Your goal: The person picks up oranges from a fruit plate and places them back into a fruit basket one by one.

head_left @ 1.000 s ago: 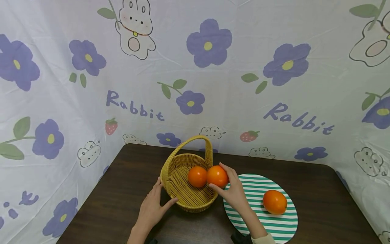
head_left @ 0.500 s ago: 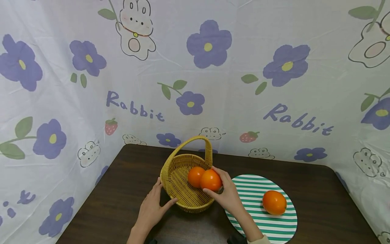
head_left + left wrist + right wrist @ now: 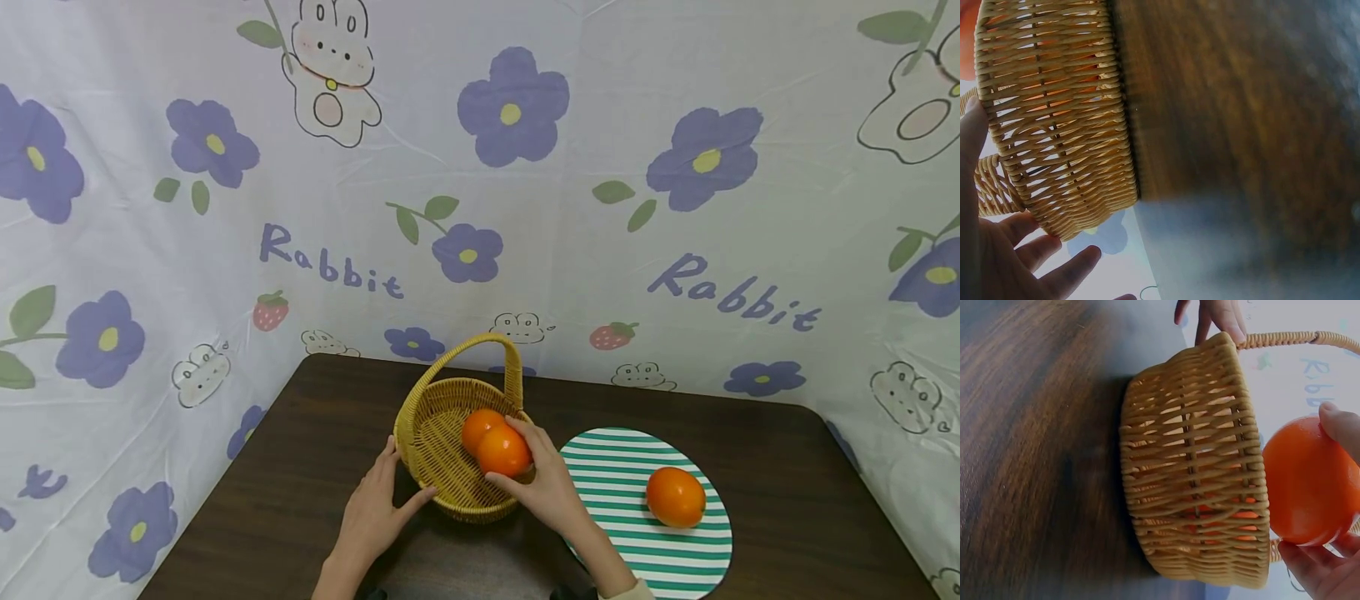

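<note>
Grips a glossy orange point(image 3: 504, 451) in the right hand point(image 3: 551, 483), with thumb to the near side, fingers to the far side, and a gap only as wide as the fruit between. Holds this orange over the right part of a yellow wicker basket point(image 3: 438, 467), about level with or just above the rim in the right wrist view. Overlaps a second orange point(image 3: 477, 427), inside the basket, in the head view; cannot tell whether touching or slightly apart. Rests the left hand point(image 3: 372, 508) against the basket's left side, with thumb and fingers spread wide, touching the rim with the thumb and the outer wall close to the foot of the arched handle point(image 3: 514, 375) with the fingers. Glimpses orange through the weave in both wrist views. To the right of the basket, just beside it, a round plate point(image 3: 611, 475) with green and white stripes; on its right half, well apart from both hands, a third orange point(image 3: 676, 497). Beneath everything, a dark brown wood-grain table point(image 3: 285, 500). At the right wrist, a pale sleeve point(image 3: 633, 590), near the bottom edge. Behind, a white cloth point(image 3: 577, 225) printed with purple flowers, strawberries, rabbits and the word "Rabbit".
</note>
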### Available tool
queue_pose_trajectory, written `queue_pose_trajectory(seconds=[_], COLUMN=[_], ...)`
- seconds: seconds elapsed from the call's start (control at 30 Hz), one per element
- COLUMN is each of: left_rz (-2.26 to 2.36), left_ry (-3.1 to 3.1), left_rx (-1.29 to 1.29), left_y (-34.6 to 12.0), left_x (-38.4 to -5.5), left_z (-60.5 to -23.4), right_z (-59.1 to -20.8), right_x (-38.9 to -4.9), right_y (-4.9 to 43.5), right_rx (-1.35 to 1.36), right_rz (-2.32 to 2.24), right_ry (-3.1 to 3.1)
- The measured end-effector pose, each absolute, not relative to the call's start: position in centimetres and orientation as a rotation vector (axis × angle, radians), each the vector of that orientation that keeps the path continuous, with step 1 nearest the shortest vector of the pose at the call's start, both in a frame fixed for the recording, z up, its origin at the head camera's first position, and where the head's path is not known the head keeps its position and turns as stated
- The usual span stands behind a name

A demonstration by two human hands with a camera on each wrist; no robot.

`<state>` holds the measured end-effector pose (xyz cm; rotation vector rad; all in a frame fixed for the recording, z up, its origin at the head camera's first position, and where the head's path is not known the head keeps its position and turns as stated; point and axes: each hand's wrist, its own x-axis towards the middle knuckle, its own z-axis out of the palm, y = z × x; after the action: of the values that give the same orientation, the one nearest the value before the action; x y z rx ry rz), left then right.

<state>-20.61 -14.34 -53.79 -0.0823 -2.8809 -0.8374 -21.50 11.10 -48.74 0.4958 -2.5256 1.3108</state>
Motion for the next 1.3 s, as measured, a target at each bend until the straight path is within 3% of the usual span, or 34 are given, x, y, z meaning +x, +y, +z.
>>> queue_pose_trajectory(seconds=[1.3], left_rz=[-0.851], left_ry=[-2.892], left_rx=[-0.083], left_y=[-14.5], left_x=[-20.7], left_z=[-54.0], right_z=[-50.6], right_x=[-22.4], right_y=[8.5], right_rx=[0.675], right_rz=[1.143], right_ry=[-2.594])
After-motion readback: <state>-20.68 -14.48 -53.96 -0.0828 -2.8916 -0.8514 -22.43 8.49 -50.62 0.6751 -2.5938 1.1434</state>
